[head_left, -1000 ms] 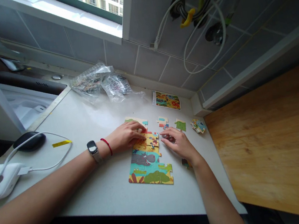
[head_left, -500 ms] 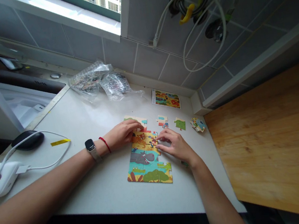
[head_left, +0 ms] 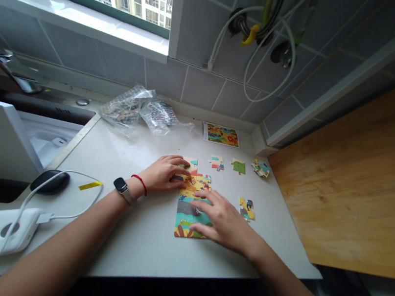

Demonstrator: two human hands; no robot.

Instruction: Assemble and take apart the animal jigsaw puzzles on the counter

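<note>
A partly joined colourful animal jigsaw (head_left: 190, 198) lies on the white counter (head_left: 135, 226). My left hand (head_left: 164, 172), with a watch and a red string at the wrist, rests flat on the jigsaw's upper left pieces, fingers stretched out. My right hand (head_left: 217, 219) lies spread and flat over the jigsaw's lower right part, covering it. Loose pieces lie to the right: one blue-red piece (head_left: 216, 162), one green piece (head_left: 238, 166), a small pile (head_left: 261, 166) and a yellow piece (head_left: 246, 208) beside my right hand.
A picture card (head_left: 220, 134) leans at the back wall. Clear plastic bags (head_left: 140, 112) lie at the back. A black mouse (head_left: 50, 183), a white power strip (head_left: 2, 230) with cable and a yellow label (head_left: 90, 185) sit left. A wooden board (head_left: 366, 182) fills the right.
My right hand has slid down from the jigsaw's upper right edge onto its lower part, now lying flat. This uncovered the yellow piece to its right. The left hand shifted slightly up.
</note>
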